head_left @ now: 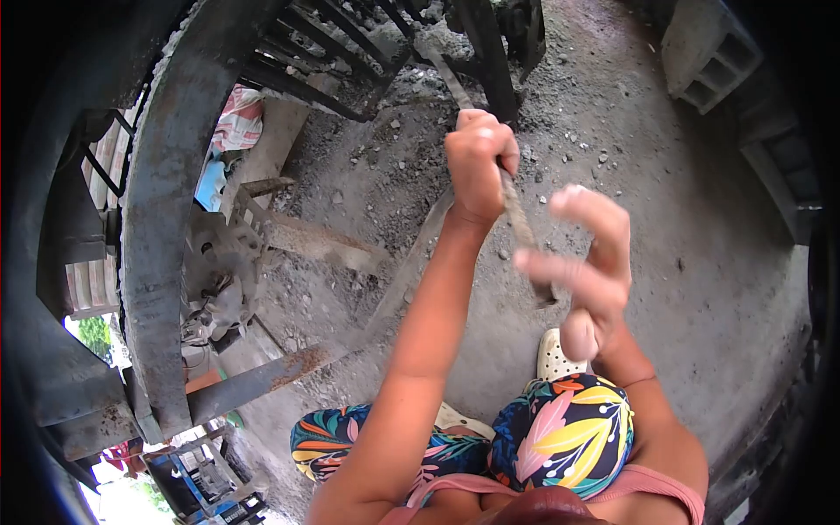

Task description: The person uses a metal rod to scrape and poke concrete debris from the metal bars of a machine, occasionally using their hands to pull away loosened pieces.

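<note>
A long thin rod [521, 223], dusty and stick-like, runs from the dark metal bars at the top down toward the feet. My left hand [479, 157] is wrapped round its middle. Beside the rod's lower end is my right hand [591, 267], its fingers apart and slightly blurred, with nothing in its grip. Whether a fingertip touches the rod, I cannot tell. The upper end of the rod reaches in among the metal bars [328, 44], where its tip is hard to make out.
A large curved metal frame [157, 201] stands at the left, with a rusty beam [280, 372] crossing low. Hollow concrete blocks [713, 57] are at the upper right. Gravel [376, 162] covers the ground below the bars. A cream shoe [556, 354] is near my right hand.
</note>
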Motion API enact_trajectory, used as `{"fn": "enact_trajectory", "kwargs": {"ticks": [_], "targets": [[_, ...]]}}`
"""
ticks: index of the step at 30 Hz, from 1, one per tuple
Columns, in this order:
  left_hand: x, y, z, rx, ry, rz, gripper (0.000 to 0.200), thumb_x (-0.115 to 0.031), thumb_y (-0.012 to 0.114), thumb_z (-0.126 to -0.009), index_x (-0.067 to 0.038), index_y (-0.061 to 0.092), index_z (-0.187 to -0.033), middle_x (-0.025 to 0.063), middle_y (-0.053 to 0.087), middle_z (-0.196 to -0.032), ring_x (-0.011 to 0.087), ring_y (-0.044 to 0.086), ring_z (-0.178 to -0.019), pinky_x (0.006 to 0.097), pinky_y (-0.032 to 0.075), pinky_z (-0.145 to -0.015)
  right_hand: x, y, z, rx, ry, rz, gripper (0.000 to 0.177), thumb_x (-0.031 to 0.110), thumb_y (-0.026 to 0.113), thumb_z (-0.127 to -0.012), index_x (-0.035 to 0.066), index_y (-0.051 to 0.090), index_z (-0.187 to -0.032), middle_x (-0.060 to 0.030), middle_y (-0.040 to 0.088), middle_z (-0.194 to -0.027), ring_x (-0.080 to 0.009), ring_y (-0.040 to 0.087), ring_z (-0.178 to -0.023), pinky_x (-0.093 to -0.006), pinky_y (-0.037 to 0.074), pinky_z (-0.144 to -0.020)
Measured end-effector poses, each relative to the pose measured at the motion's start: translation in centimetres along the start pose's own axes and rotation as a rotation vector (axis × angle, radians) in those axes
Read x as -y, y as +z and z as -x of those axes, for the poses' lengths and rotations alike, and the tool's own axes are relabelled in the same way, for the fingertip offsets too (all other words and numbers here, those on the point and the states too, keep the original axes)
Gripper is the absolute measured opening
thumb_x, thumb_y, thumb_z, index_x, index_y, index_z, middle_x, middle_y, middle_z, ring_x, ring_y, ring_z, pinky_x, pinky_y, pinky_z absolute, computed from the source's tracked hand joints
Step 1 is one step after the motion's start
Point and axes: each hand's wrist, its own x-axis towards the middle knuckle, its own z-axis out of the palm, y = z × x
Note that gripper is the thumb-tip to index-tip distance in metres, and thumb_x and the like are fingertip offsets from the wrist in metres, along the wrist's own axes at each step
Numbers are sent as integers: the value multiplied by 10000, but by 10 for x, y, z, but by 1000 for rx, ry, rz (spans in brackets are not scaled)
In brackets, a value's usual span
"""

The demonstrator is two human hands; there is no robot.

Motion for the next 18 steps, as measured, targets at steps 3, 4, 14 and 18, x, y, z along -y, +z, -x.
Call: {"fn": "enact_trajectory", "kwargs": {"ticks": [3,4,14,18], "targets": [[7,10,-9,-58,-6,148,445,-255,289,-850,-53,361,-460,34,395,-456,178,352,-523,313,321,-646,-21,13,-18,110,-144,-228,409,386,477,-844,49,554,-626,-130,539,-781,-275,532,-750,-441,442,-789],[5,12,-13,-11,54,94,436,-216,303,-851,-55,372,-452,43,405,-438,186,349,-463,315,315,-637,-30,18,-23,207,-203,-375,425,378,477,-846,52,474,-574,-100,508,-675,-268,518,-653,-421,465,-712],[-5,9,-22,-192,-245,544,540,-336,297,-905,-60,331,-441,32,366,-429,127,325,-418,277,294,-477,-19,46,-52,-35,-511,-463,337,135,459,-797,77,287,-513,-32,335,-516,-172,317,-395,-305,249,-393],[-12,8,-22,-228,-174,546,559,-371,283,-918,-72,297,-446,34,336,-426,117,317,-405,282,226,-384,-19,48,-62,-29,-391,-527,326,115,484,-752,91,281,-498,-30,335,-509,-162,338,-397,-306,232,-376]]}}
